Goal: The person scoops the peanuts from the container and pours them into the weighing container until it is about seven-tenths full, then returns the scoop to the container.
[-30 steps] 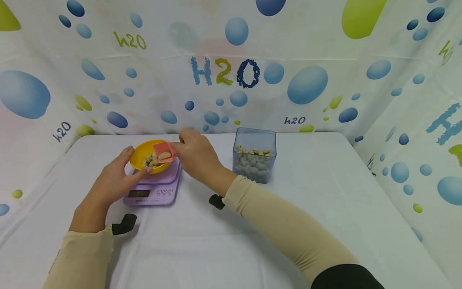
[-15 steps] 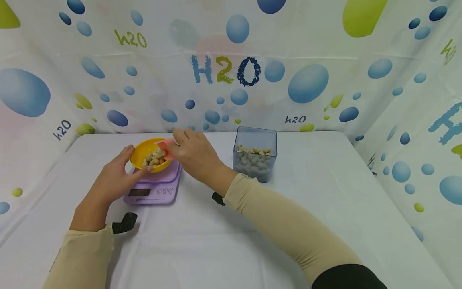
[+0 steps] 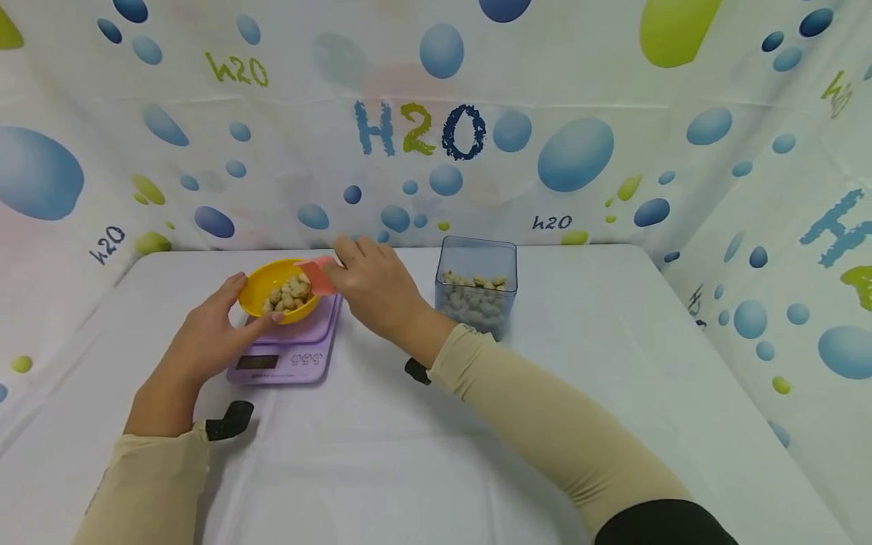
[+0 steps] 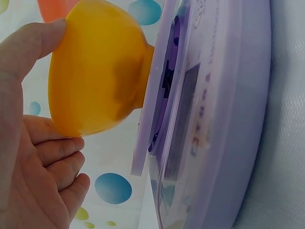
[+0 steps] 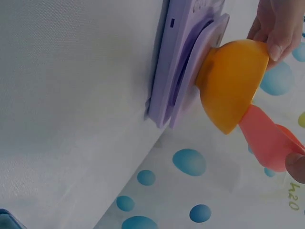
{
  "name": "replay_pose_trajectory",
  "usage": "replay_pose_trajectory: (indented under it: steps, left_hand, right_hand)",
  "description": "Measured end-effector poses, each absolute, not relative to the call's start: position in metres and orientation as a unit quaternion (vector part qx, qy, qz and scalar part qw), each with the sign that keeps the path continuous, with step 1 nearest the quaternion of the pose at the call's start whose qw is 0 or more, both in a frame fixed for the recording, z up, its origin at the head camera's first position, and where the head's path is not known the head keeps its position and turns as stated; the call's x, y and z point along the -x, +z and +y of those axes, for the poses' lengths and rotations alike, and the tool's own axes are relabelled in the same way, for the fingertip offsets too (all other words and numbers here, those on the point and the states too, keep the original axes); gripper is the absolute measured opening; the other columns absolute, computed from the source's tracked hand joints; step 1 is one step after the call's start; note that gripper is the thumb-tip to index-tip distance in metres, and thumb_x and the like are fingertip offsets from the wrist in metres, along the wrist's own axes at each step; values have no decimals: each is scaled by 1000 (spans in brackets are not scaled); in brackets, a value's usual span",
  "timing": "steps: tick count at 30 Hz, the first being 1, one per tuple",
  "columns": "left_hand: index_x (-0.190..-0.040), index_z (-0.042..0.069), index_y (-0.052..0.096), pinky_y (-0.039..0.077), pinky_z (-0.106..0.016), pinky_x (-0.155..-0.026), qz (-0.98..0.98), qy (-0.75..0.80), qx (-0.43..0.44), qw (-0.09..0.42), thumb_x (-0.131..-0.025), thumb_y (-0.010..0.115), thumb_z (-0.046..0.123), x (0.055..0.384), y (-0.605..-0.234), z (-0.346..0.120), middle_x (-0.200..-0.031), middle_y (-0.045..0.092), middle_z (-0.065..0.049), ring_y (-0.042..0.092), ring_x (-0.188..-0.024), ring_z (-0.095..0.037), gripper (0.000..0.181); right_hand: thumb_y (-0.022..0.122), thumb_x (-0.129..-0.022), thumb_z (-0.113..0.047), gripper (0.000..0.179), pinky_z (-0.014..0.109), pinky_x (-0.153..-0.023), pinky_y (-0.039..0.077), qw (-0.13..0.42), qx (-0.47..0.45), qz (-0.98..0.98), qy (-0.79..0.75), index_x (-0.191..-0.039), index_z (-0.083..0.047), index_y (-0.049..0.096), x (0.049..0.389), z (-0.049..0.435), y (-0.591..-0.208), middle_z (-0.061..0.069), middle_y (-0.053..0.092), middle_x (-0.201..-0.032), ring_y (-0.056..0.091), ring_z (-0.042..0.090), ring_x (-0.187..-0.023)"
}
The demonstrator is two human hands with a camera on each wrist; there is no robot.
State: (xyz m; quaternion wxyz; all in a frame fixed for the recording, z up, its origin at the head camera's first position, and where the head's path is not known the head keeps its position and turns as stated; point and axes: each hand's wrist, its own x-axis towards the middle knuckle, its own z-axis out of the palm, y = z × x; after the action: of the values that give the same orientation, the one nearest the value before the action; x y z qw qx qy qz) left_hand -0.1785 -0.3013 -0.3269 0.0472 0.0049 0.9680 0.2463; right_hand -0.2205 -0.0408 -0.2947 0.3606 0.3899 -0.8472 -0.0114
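A yellow bowl [image 3: 253,294] stands on the platform of a lilac kitchen scale [image 3: 282,371], with pale nuts [image 3: 289,295] heaped inside. My left hand [image 3: 207,329] holds the bowl by its rim, thumb on the near side and fingers on the left. In the left wrist view, the bowl's foot [image 4: 145,78] meets the platform. My right hand [image 3: 381,291] grips a coral-pink scoop [image 3: 318,277], tilted at the bowl's right rim. From the right wrist, the scoop's mouth [image 5: 252,117] overlaps that rim, with a thumb [image 5: 296,167] on its other end.
A clear bluish square container [image 3: 509,265], partly filled with nuts [image 3: 477,291], stands right of the scale. White cloth [image 3: 422,469] covers the table. Behind it hangs a curtain [image 3: 286,174] with printed blue and green drops.
One second ago the scoop was over the bowl with nuts in it. It has tipped and drawn back slightly right, and the bowl holds more nuts. My left hand keeps its hold.
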Motion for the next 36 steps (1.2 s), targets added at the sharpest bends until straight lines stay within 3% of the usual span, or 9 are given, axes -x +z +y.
replay_pose_trajectory:
  steps: [10,18,28,36]
  left_hand:
    - [-158,6,5,23,-76,-105,967,250,-5,52,-91,49,67,180,-326,-301,-163,9,-24,17,-143,-54,101]
    - [-159,7,5,22,-74,-107,966,257,-17,34,-93,51,63,180,-324,-297,-164,9,-21,17,-144,-52,97]
    - [-159,12,6,19,-70,-112,962,267,-47,9,-92,55,61,186,-309,-277,-166,7,-13,15,-148,-47,97]
    - [-159,13,10,16,-66,-116,955,283,-87,-9,-91,60,58,191,-294,-254,-167,7,-5,12,-151,-40,96]
  right_hand:
    - [51,-103,-15,27,21,-56,35,349,-388,-853,25,-116,-15,74,224,-32,-291,2,55,-92,45,15,-71]
    - [65,-95,-32,26,22,-56,35,309,-381,-863,116,-113,-16,76,226,-19,-282,2,50,-82,44,15,-69]
    - [72,-91,-29,28,22,-68,42,226,-342,-889,206,-114,-14,75,225,26,-270,3,52,-89,48,16,-82]
    - [74,-90,-25,29,26,-73,45,206,-299,-899,245,-114,-10,75,227,72,-262,5,49,-93,48,18,-87]
